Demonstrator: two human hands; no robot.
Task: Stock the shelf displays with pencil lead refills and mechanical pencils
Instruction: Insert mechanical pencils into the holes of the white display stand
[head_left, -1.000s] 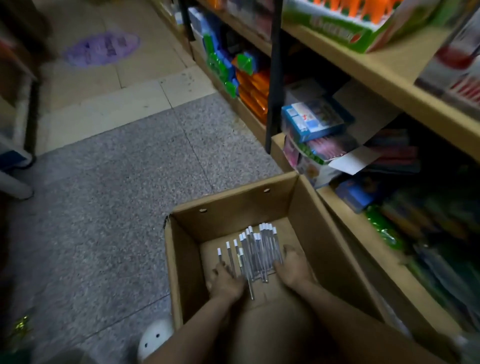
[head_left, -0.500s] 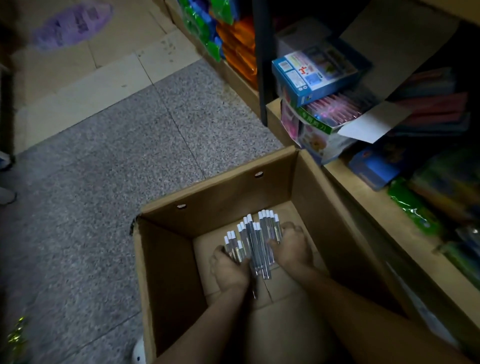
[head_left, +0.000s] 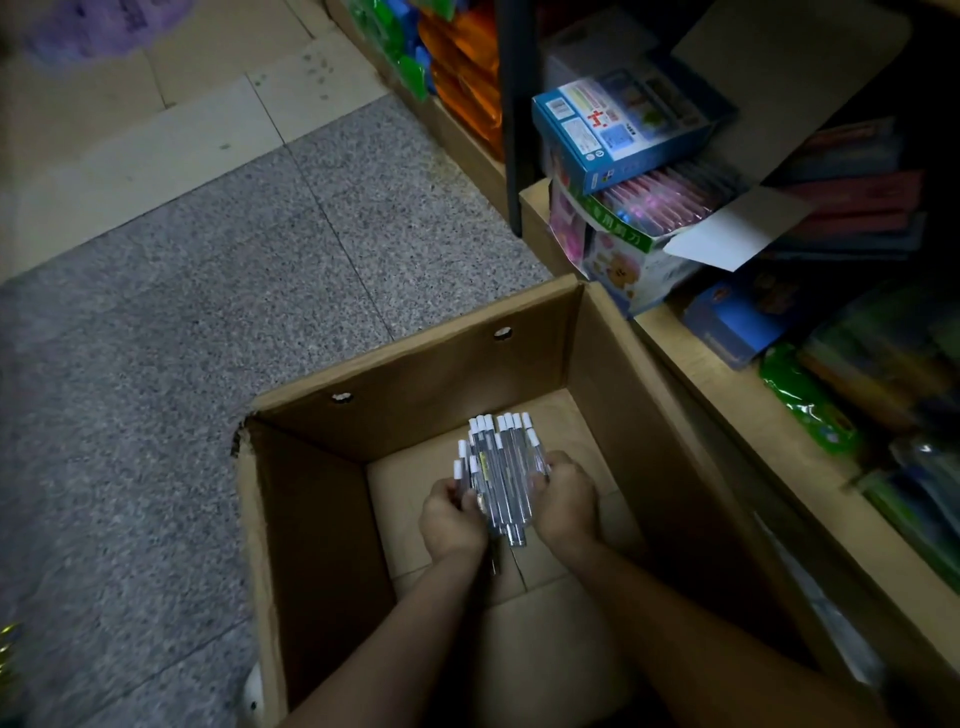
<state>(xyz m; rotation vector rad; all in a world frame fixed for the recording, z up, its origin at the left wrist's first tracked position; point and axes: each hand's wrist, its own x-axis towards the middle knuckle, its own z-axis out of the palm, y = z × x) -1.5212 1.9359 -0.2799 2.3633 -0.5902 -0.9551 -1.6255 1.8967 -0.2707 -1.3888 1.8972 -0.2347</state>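
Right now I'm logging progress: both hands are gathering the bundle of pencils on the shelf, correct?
Not on the shelf. The head view shows the left hand and right hand gathering the bundle of pencils inside the cardboard box on the floor.

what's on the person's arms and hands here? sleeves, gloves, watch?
Both forearms are bare as far as the frame shows: no sleeves in view. Left hand and right hand have no gloves, and no watch or bands show at the wrists. Lighting is dim, so rings can't be ruled out.
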